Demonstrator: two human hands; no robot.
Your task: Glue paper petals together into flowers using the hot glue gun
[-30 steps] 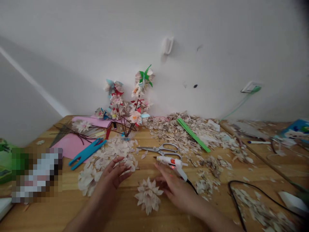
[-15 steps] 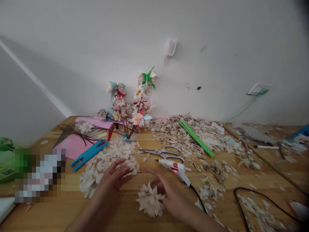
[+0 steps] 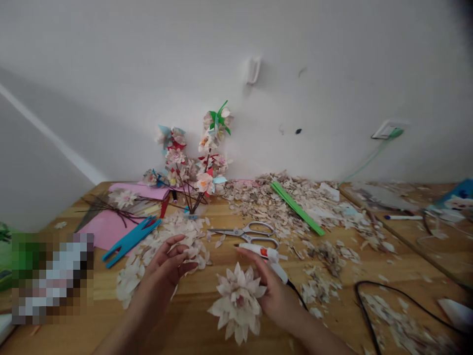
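A pale, many-petalled flower (image 3: 238, 303) faces up near the front of the wooden table, held at its right side by my right hand (image 3: 273, 291). That hand's index finger stretches out toward the glue gun (image 3: 275, 261); its other fingers are partly hidden behind the petals. My left hand (image 3: 168, 266) hovers with parted, curved fingers and nothing in it, beside a heap of loose pale petals (image 3: 185, 229). Silver scissors (image 3: 246, 231) lie behind the glue gun. Decorated flower branches (image 3: 197, 172) stand against the wall.
Blue strips (image 3: 131, 241), pink paper (image 3: 107, 229) and thin brown sticks (image 3: 111, 209) lie at the left. Scattered petals (image 3: 258, 197) and green strips (image 3: 297, 207) spread along the back. A black cable (image 3: 406, 294) loops at the right, near a marker (image 3: 404, 217).
The flower has been raised and turned, so its centre now shows. My right hand has moved slightly right and covers part of the glue gun. The view has shifted a little.
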